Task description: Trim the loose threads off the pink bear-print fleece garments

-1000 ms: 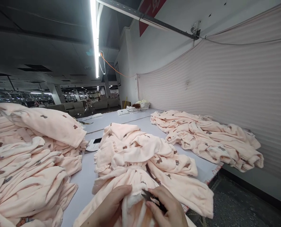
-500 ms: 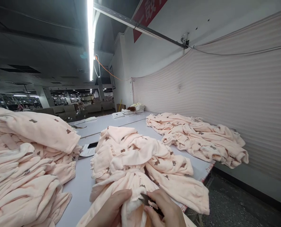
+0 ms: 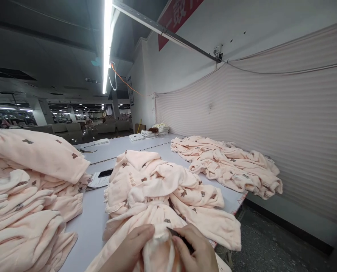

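Note:
A peach fleece garment with small brown bear prints lies bunched on the white table in front of me. My left hand pinches a fold of its pale inner side at the bottom edge of the view. My right hand is closed on a small dark tool, thin like thread snips, whose tip touches that same fold. Both hands press together over the fabric.
A tall pile of the same garments fills the left. Another heap lies at the table's right edge by a striped fabric wall. A dark phone on papers and folded stacks sit further back.
The view has drifted to the right and slightly up, so the piles have shifted left in the picture. My hands stay on the same fold with the tool against it.

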The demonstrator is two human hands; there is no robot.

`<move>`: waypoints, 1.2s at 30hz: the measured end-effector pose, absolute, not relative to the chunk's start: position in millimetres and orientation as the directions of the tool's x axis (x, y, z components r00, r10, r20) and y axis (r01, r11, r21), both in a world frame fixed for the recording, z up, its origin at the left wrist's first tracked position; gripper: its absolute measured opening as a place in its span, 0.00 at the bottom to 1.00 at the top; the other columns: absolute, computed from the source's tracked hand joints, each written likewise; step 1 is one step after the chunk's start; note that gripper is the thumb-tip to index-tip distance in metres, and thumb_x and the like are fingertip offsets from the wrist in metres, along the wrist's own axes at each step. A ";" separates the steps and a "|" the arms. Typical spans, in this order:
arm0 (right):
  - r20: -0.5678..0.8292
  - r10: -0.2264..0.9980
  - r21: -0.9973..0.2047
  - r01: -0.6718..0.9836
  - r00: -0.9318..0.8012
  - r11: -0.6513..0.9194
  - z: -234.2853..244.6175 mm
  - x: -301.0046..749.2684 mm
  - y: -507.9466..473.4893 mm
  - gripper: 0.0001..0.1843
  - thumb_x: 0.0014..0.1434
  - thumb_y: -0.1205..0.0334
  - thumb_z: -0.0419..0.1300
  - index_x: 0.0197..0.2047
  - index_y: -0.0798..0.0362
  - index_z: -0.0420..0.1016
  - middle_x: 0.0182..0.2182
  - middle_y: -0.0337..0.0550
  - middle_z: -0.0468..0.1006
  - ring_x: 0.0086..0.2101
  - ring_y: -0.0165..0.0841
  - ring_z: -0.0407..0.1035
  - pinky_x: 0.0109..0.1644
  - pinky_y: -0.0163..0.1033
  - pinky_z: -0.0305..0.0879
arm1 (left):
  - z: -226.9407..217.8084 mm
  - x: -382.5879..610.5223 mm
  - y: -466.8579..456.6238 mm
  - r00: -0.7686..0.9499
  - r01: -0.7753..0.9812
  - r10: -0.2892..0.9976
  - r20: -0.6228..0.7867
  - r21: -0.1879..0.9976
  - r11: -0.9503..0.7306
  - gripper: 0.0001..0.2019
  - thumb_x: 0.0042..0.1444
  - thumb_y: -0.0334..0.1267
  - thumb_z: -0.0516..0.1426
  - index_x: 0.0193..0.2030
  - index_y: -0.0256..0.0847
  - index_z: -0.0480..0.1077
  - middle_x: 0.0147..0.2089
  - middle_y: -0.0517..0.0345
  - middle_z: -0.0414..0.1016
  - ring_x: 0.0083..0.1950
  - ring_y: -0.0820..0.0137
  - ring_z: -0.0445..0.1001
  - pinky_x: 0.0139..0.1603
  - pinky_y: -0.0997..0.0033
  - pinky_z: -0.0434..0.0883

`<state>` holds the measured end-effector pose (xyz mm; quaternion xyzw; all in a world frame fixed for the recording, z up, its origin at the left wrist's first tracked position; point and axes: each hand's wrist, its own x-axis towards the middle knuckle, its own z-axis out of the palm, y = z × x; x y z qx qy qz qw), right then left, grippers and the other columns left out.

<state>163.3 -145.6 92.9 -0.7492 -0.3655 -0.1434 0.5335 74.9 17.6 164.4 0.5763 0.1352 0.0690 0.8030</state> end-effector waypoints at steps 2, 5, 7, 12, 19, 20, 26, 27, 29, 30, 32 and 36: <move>0.559 0.324 -0.778 0.618 0.763 -0.115 84.6 167.5 -154.2 0.10 0.58 0.53 0.58 0.37 0.46 0.78 0.31 0.40 0.78 0.32 0.34 0.73 0.35 0.31 0.65 | 173.8 73.5 30.8 0.899 -0.039 0.419 -0.126 0.931 0.363 0.15 0.49 0.46 0.61 0.41 0.40 0.75 0.41 0.53 0.80 0.50 0.56 0.73 0.54 0.57 0.68; 0.433 0.136 -0.887 0.448 0.891 -0.110 70.8 172.3 -167.2 0.14 0.55 0.48 0.60 0.36 0.49 0.78 0.30 0.40 0.79 0.31 0.35 0.72 0.35 0.32 0.65 | 183.6 73.5 48.1 0.874 -0.098 0.467 -0.135 0.893 0.440 0.12 0.54 0.49 0.57 0.33 0.42 0.73 0.33 0.57 0.77 0.38 0.62 0.75 0.44 0.61 0.73; 0.317 0.055 -0.946 0.320 0.947 -0.057 65.4 171.9 -169.2 0.18 0.55 0.44 0.59 0.34 0.50 0.76 0.27 0.39 0.77 0.29 0.35 0.71 0.34 0.33 0.65 | 180.0 75.7 45.4 0.905 -0.048 0.422 -0.057 0.971 0.235 0.15 0.54 0.49 0.56 0.25 0.41 0.69 0.24 0.60 0.71 0.29 0.66 0.72 0.37 0.65 0.72; 0.160 0.142 -0.975 0.133 0.977 0.177 70.7 160.2 -159.4 0.22 0.58 0.40 0.55 0.28 0.51 0.69 0.22 0.34 0.70 0.20 0.27 0.61 0.24 0.30 0.60 | 149.5 88.1 -7.5 0.982 -0.093 0.013 0.188 0.541 -0.836 0.06 0.50 0.40 0.57 0.34 0.43 0.73 0.33 0.54 0.77 0.41 0.55 0.72 0.50 0.50 0.63; 0.127 0.176 -0.987 0.106 0.976 0.124 65.3 146.9 -185.6 0.17 0.55 0.45 0.60 0.32 0.52 0.70 0.27 0.37 0.71 0.27 0.30 0.66 0.31 0.31 0.64 | 169.3 84.6 47.4 0.926 -0.100 0.343 0.160 0.977 -0.186 0.12 0.53 0.41 0.51 0.41 0.41 0.71 0.40 0.52 0.75 0.45 0.59 0.73 0.49 0.60 0.68; 0.141 0.189 -0.987 0.122 0.972 0.108 61.4 144.6 -188.6 0.15 0.54 0.47 0.61 0.33 0.52 0.70 0.27 0.37 0.71 0.30 0.31 0.67 0.33 0.32 0.64 | 174.7 79.8 62.7 0.930 -0.100 0.351 0.107 0.994 -0.038 0.12 0.54 0.44 0.51 0.38 0.40 0.70 0.35 0.54 0.74 0.40 0.60 0.73 0.44 0.61 0.69; 0.193 0.342 -0.976 0.215 0.919 -0.027 35.5 121.8 -190.3 0.09 0.50 0.58 0.57 0.35 0.50 0.72 0.26 0.35 0.71 0.30 0.32 0.68 0.36 0.33 0.64 | 178.3 53.1 56.8 0.990 -0.103 0.004 0.138 0.755 -0.647 0.06 0.45 0.33 0.54 0.31 0.43 0.70 0.31 0.62 0.72 0.37 0.64 0.67 0.43 0.68 0.62; 0.201 0.354 -0.969 0.239 0.913 -0.067 32.1 117.5 -188.7 0.08 0.49 0.59 0.57 0.34 0.50 0.71 0.25 0.35 0.70 0.28 0.31 0.66 0.33 0.32 0.63 | 174.4 51.1 41.0 0.993 -0.122 -0.088 0.085 0.618 -0.777 0.05 0.44 0.34 0.55 0.30 0.43 0.70 0.32 0.61 0.72 0.39 0.63 0.67 0.46 0.65 0.60; 0.219 0.355 -0.954 0.276 0.909 -0.119 27.8 109.7 -182.9 0.04 0.48 0.61 0.57 0.31 0.50 0.69 0.23 0.33 0.67 0.25 0.30 0.64 0.30 0.32 0.61 | 163.7 50.6 8.3 0.986 -0.158 -0.165 0.020 0.415 -0.896 0.07 0.43 0.41 0.61 0.27 0.42 0.69 0.32 0.58 0.72 0.38 0.61 0.67 0.50 0.59 0.56; 0.237 0.342 -0.951 0.290 0.909 -0.110 26.9 106.4 -178.5 0.03 0.49 0.61 0.56 0.30 0.50 0.68 0.23 0.34 0.67 0.26 0.30 0.64 0.31 0.32 0.62 | 157.6 51.6 -5.6 0.987 -0.157 -0.162 0.018 0.365 -0.918 0.10 0.42 0.44 0.62 0.28 0.41 0.69 0.32 0.57 0.73 0.38 0.60 0.68 0.50 0.57 0.55; 0.290 0.293 -0.950 0.311 0.911 -0.026 27.3 100.4 -166.8 0.04 0.53 0.60 0.55 0.31 0.51 0.67 0.25 0.36 0.67 0.28 0.31 0.65 0.34 0.32 0.63 | 146.2 54.7 -22.8 0.989 -0.148 -0.146 0.032 0.327 -0.933 0.06 0.45 0.39 0.60 0.30 0.41 0.68 0.33 0.56 0.73 0.38 0.61 0.68 0.49 0.56 0.54; 0.374 0.197 -0.927 0.363 0.906 0.089 31.8 88.8 -139.8 0.07 0.58 0.56 0.53 0.34 0.51 0.65 0.25 0.35 0.65 0.26 0.30 0.64 0.30 0.30 0.62 | 138.7 53.7 -14.3 0.997 -0.072 -0.057 0.045 0.502 -0.862 0.08 0.50 0.27 0.49 0.29 0.41 0.66 0.33 0.58 0.71 0.40 0.64 0.66 0.48 0.61 0.56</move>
